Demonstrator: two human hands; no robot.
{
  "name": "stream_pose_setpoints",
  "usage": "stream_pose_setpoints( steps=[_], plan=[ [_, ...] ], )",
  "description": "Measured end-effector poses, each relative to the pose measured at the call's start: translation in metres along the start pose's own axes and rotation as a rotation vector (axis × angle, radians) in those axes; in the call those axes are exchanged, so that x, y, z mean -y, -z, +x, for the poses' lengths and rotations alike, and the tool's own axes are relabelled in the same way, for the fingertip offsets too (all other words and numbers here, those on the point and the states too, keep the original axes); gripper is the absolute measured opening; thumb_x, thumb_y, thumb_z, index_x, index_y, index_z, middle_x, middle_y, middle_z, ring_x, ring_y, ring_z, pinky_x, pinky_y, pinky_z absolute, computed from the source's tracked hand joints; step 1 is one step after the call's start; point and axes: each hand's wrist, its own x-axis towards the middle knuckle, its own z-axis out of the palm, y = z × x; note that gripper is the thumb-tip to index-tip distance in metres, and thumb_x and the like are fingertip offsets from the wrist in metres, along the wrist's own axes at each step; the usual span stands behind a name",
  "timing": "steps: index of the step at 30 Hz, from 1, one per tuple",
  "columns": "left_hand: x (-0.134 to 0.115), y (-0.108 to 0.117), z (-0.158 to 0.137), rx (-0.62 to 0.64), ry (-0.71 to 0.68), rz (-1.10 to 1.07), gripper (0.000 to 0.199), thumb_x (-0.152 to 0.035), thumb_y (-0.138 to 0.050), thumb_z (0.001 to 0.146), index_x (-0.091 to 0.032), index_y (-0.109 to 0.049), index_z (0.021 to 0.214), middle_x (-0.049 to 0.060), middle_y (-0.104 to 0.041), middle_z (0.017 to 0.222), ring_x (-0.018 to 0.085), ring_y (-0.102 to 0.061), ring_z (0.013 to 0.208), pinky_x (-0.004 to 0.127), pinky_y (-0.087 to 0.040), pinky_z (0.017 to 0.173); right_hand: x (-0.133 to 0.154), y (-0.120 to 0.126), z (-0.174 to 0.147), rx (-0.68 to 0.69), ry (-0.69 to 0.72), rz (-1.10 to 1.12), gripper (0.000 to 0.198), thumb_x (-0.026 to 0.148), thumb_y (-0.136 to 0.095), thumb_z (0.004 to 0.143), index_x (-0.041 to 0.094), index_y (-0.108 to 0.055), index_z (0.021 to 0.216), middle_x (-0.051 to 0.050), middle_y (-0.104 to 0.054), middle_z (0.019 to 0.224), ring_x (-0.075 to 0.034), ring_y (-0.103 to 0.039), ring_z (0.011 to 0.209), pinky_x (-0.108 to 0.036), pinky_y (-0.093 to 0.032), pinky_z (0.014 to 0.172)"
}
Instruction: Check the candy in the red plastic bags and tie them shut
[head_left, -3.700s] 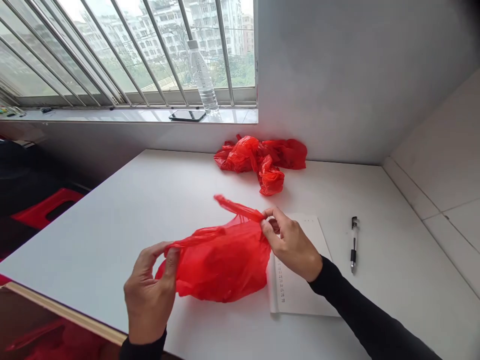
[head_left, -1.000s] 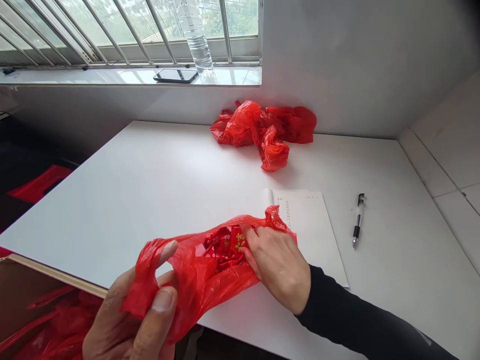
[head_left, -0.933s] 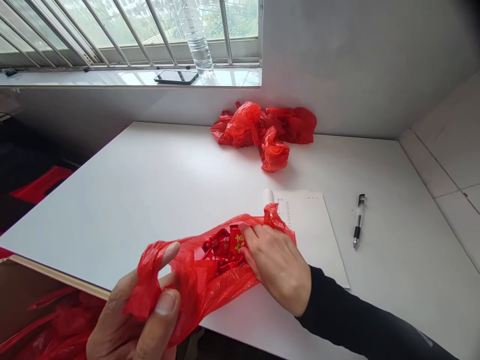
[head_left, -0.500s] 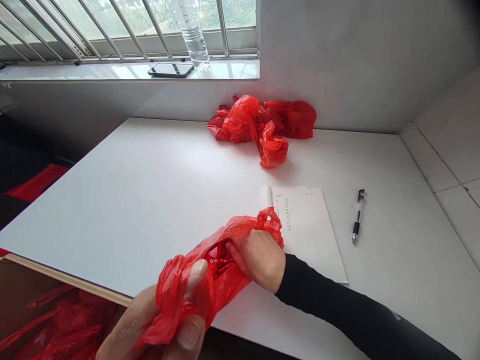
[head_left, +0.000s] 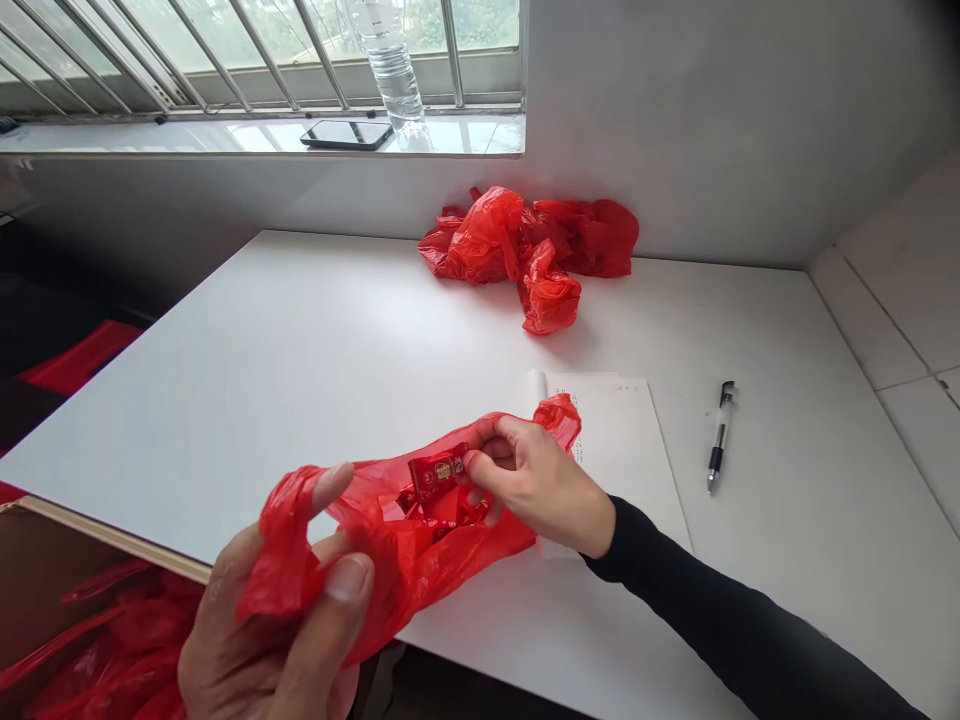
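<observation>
My left hand (head_left: 292, 600) grips the handle side of a thin red plastic bag (head_left: 427, 590), its fingers closed around the film. The bag's mouth gapes between my hands, over the front edge of the table. In my right hand (head_left: 536, 475), at the bag's opening, a small red wrapped packet (head_left: 437, 472) with gold print is pinched between thumb and fingers. Several more shiny red packets (head_left: 450, 510) lie inside the bag below it. Part of the bag's far end rests over an open notebook (head_left: 626, 450) with handwritten figures, partly hidden by my right hand and the bag.
A black-capped pen (head_left: 721, 437) lies right of the notebook on the white table (head_left: 300, 350). Crumpled red bags (head_left: 525, 250) sit against the wall. A cardboard box (head_left: 45, 545) with red bags stands lower left. On the windowsill are a phone (head_left: 347, 135) and a water bottle (head_left: 395, 75).
My right hand has come up out of the bag with a red packet in its fingers. My left hand has shifted left, pulling the bag's mouth wider.
</observation>
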Motion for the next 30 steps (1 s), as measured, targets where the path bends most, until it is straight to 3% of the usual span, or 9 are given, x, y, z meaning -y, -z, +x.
stream_pose_setpoints(
  steps=[3, 6, 9, 13, 18, 23, 30],
  plan=[
    [-0.008, -0.006, 0.002, -0.024, 0.098, 0.025, 0.029, -0.032, -0.079, 0.071, -0.044, -0.074, 0.097, -0.008, -0.072, 0.124, 0.031, -0.063, 0.126, 0.033, -0.068, 0.08, 0.004, 0.004, -0.002, 0.03, -0.032, 0.166, 0.018, 0.022, -0.058, 0.093, 0.017, -0.061, 0.11, 0.0, -0.065, 0.08, -0.017, -0.072, 0.075, -0.029, -0.062, 0.063],
    [-0.01, -0.005, 0.007, -0.018, 0.094, -0.012, 0.031, -0.031, -0.078, 0.071, -0.043, -0.073, 0.099, -0.005, -0.068, 0.13, 0.035, -0.058, 0.13, 0.036, -0.07, 0.074, 0.004, 0.004, -0.003, 0.027, -0.017, 0.197, 0.022, 0.021, -0.06, 0.092, 0.016, -0.063, 0.113, 0.0, -0.068, 0.079, -0.017, -0.074, 0.079, -0.029, -0.063, 0.07],
    [-0.008, -0.002, 0.012, -0.034, 0.07, -0.055, 0.038, -0.03, -0.084, 0.064, -0.037, -0.075, 0.1, 0.0, -0.069, 0.128, 0.036, -0.063, 0.121, 0.035, -0.07, 0.071, 0.005, 0.002, -0.005, 0.012, -0.019, 0.198, 0.019, 0.021, -0.062, 0.092, 0.017, -0.064, 0.11, 0.0, -0.071, 0.079, -0.018, -0.075, 0.08, -0.031, -0.064, 0.074],
    [-0.007, -0.001, 0.015, -0.003, 0.051, -0.082, 0.034, -0.029, -0.083, 0.068, -0.038, -0.075, 0.1, -0.001, -0.069, 0.13, 0.028, -0.07, 0.1, 0.035, -0.069, 0.069, 0.008, 0.0, -0.008, 0.016, -0.057, 0.2, 0.017, 0.024, -0.066, 0.091, 0.018, -0.061, 0.106, -0.001, -0.073, 0.08, -0.02, -0.077, 0.083, -0.032, -0.062, 0.075],
    [-0.003, 0.0, 0.018, 0.003, 0.052, -0.109, 0.039, -0.031, -0.084, 0.069, -0.037, -0.075, 0.106, 0.001, -0.067, 0.133, 0.028, -0.068, 0.107, 0.031, -0.067, 0.077, 0.01, 0.0, -0.011, 0.045, -0.117, 0.243, 0.02, 0.025, -0.067, 0.091, 0.018, -0.058, 0.107, -0.001, -0.074, 0.082, -0.02, -0.077, 0.087, -0.034, -0.062, 0.08],
    [0.001, 0.002, 0.02, 0.033, 0.032, -0.124, 0.041, -0.032, -0.084, 0.071, -0.034, -0.074, 0.111, 0.004, -0.069, 0.128, 0.025, -0.072, 0.088, 0.03, -0.067, 0.066, 0.01, -0.002, -0.011, 0.061, -0.141, 0.247, 0.022, 0.025, -0.069, 0.09, 0.018, -0.058, 0.108, 0.001, -0.072, 0.077, -0.019, -0.077, 0.086, -0.031, -0.061, 0.079],
    [0.002, 0.003, 0.019, 0.002, 0.06, -0.141, 0.044, -0.033, -0.084, 0.069, -0.033, -0.074, 0.111, 0.005, -0.067, 0.132, 0.023, -0.069, 0.088, 0.03, -0.066, 0.07, 0.009, -0.002, -0.011, 0.073, -0.142, 0.264, 0.026, 0.029, -0.072, 0.089, 0.019, -0.056, 0.106, -0.003, -0.076, 0.085, -0.021, -0.077, 0.09, -0.034, -0.061, 0.081]
  ],
)
